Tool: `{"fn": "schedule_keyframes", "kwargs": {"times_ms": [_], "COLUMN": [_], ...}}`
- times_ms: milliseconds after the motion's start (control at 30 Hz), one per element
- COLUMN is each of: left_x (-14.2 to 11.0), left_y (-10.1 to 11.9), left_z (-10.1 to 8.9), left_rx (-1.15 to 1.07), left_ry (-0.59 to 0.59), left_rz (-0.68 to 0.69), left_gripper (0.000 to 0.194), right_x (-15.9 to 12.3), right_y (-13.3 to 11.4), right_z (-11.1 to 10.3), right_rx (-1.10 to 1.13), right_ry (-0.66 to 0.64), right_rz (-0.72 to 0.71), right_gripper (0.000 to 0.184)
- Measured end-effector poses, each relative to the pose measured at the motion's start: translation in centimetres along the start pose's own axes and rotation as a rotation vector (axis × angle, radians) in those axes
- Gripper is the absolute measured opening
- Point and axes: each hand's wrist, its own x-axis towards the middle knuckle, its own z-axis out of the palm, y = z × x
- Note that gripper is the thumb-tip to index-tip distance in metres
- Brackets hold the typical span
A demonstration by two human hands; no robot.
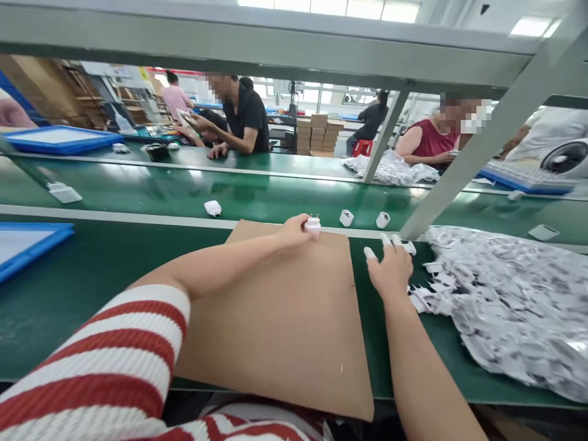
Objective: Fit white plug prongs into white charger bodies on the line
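left hand (pixel 292 231) gripped a white two-pin plug adapter (pixel 313 226), pins up, over the far edge of the cardboard sheet (pixel 285 306) in the head view. right hand (pixel 392 269) was right of the sheet, not clenched, fingers spread, white finger cots (pixel 386 240) on; a white plug part (pixel 408 248) was at its fingertips, contact hard to tell.

risks, my guess: smooth adapter could slip from the fingertip hold, pins could bend if it dropped. loose plug parts (pixel 430 299) right of the sheet could get knocked by the right wrist. sheet looked unfastened, a forearm could drag it.

materials: sheet matte brown, flat, roughly four-sided; adapter glossy hard plastic, boxy, rounded edges; plastic bag (pixel 519 306) right of the sheet crinkly, shiny, see-through, plug parts inside; green work surface (pixel 114 257) around the sheet smooth; striped sleeve (pixel 138 343) left of the sheet ribbed knit.
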Motion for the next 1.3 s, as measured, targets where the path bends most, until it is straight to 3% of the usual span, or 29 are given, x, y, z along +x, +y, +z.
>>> {"fn": "schedule_keyframes", "kwargs": {"times_ms": [133,267,400,467,533,600,667,733,833,967,1067,1167,1300], "left_x": [5.3,8.3,9.1,9.2,9.5,10.1,10.9,11.6,12.5,12.4,10.5,6.8,0.4], "left_y": [-2.2,-4.0,-3.7,-2.7,-1.5,-0.5,0.1,0.4,0.5,1.3,2.2,2.8,3.1], "left_z": [-1.8,-2.5,-1.7,-0.5,1.1,3.0,4.5,5.6,6.0,4.9,3.5,2.6,2.8], "left_rx": [0.122,0.207,0.288,0.342,0.385,0.403,0.402,0.400,0.408,0.429,0.422,0.408,0.394], "left_ry": [0.180,0.278,0.440,0.529,0.460,0.263,0.062,-0.073,-0.200,-0.202,-0.130,-0.110,-0.194], "left_rz": [-0.150,-0.302,-0.394,-0.284,-0.049,0.156,0.225,0.230,0.217,0.200,0.229,0.291,0.377], "left_gripper": [0.028,0.033,0.062,0.077,0.081,0.084,0.086,0.078,0.054,0.035,0.040,0.045,0.051], "right_x": [0.2,0.1,0.6,0.7,0.7,0.4,-0.1,-0.6,-0.8,-0.3,-0.1,-0.3,-0.5], "right_y": [1.6,1.7,1.4,1.0,0.5,-0.2,-0.8,-1.4,-1.9,-2.2,-2.2,-2.3,-2.5], "right_z": [-0.4,-0.8,-1.3,-1.7,-2.1,-2.2,-1.9,-1.3,-0.6,-0.8,-1.3,-1.3,-1.1], "right_rx": [-0.288,-0.326,-0.304,-0.278,-0.201,-0.022,0.239,0.505,0.884,1.309,1.403,1.358,1.273], "right_ry": [-0.183,-0.208,-0.207,-0.202,-0.150,-0.083,-0.089,-0.208,-0.455,-0.539,-0.536,-0.475,-0.378], "right_rz": [0.120,0.094,0.167,0.181,0.151,0.081,0.016,0.036,0.243,0.503,0.514,0.495,0.483], "right_gripper": [0.056,0.048,0.042,0.041,0.042,0.041,0.039,0.038,0.038,0.030,0.028,0.037,0.043]}}
